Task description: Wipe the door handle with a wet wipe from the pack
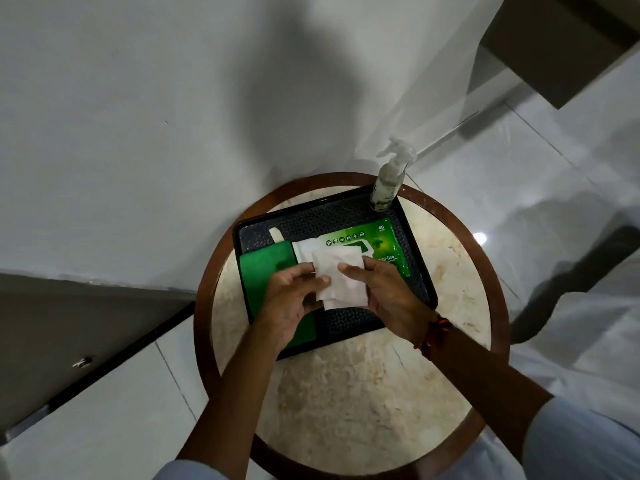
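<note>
A white wet wipe (341,278) is held between both hands above a black tray (424,271). My left hand (289,299) pinches its left edge. My right hand (388,291) grips its right side, thumb on top. Behind the wipe lies the green wipe pack (377,242), its flap open with a white sheet showing at the opening. No door handle is in view.
The tray rests on a round marble table with a brown rim (491,282). A green cloth (266,271) lies on the tray's left side. A pump spray bottle (388,183) stands at the tray's far right corner. A white wall rises behind; tiled floor surrounds the table.
</note>
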Demonstrator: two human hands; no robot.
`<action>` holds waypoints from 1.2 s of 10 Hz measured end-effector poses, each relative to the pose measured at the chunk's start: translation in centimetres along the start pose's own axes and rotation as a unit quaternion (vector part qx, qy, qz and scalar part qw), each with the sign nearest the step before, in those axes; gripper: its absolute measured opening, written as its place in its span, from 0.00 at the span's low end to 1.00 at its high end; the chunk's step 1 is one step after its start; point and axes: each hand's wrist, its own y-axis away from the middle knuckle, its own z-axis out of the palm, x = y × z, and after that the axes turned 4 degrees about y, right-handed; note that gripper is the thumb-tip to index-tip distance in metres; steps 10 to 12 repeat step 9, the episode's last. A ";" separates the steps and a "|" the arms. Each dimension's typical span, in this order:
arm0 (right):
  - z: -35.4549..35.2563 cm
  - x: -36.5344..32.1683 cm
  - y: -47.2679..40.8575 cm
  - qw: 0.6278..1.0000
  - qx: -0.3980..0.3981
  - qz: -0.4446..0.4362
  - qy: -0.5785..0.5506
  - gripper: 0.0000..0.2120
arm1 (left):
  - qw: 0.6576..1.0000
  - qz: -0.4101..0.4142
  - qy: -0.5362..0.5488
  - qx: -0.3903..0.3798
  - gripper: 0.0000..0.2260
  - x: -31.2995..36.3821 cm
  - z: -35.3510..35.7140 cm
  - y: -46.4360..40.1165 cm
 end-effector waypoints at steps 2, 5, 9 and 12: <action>-1.9 0.3 -0.6 1.000 0.004 -0.012 0.022 0.14 | 0.999 0.027 -0.025 0.005 0.18 -0.9 2.2 -1.1; -5.1 1.7 -1.0 0.978 0.065 -0.048 0.191 0.23 | 0.985 0.026 -0.155 0.066 0.16 -3.5 2.1 -2.4; -5.5 3.8 1.8 0.721 0.068 -0.208 0.657 0.17 | 0.861 0.188 -0.467 0.071 0.09 -6.7 1.2 0.3; -5.5 3.8 1.8 0.721 0.068 -0.208 0.657 0.17 | 0.861 0.188 -0.467 0.071 0.09 -6.7 1.2 0.3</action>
